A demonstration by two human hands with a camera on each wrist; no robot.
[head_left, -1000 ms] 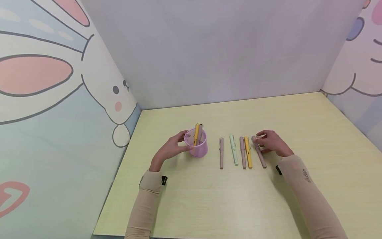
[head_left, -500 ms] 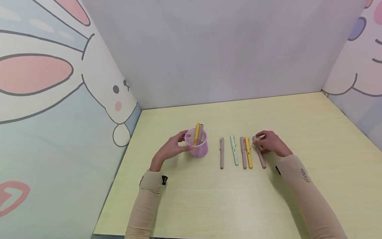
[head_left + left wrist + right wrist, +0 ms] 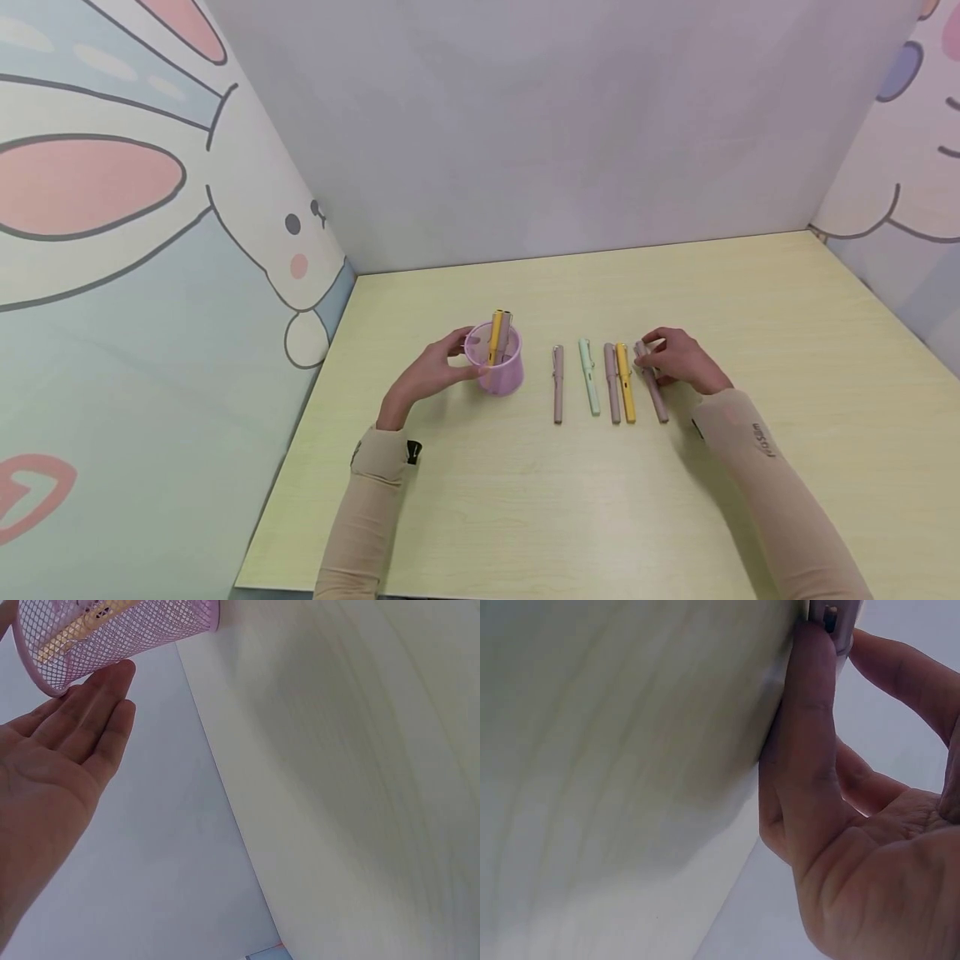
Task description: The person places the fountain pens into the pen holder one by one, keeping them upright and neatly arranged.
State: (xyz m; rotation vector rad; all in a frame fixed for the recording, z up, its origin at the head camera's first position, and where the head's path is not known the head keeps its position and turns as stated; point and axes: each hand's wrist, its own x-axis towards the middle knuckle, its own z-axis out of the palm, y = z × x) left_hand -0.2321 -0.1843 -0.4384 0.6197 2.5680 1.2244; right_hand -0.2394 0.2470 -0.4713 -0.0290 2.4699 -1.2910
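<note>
A pink mesh pen holder (image 3: 505, 379) stands on the table at the centre-left of the head view. Upright in it are a yellow pen (image 3: 495, 333) and a mauve pen (image 3: 505, 335). My left hand (image 3: 431, 371) holds the holder's side between thumb and fingers; in the left wrist view, fingers (image 3: 97, 712) touch the mesh. On the right, my right hand (image 3: 682, 358) pinches the clip end of another mauve pen (image 3: 656, 396), which lies on the table. Thumb and index finger sit on either side of that pen (image 3: 832, 626) in the right wrist view.
Between the hands lie a mauve pen (image 3: 558, 387), a mint green pen (image 3: 589, 379), another mauve pen (image 3: 612, 387) and a yellow pen (image 3: 626, 387). Behind the pale wooden table (image 3: 487, 508) rises a grey wall (image 3: 555, 125). A rabbit-printed wall (image 3: 112, 350) borders the left side.
The pinched mauve pen has turned very slightly, and the right forearm has shifted a little to the left. The left hand and pen holder have not visibly moved.
</note>
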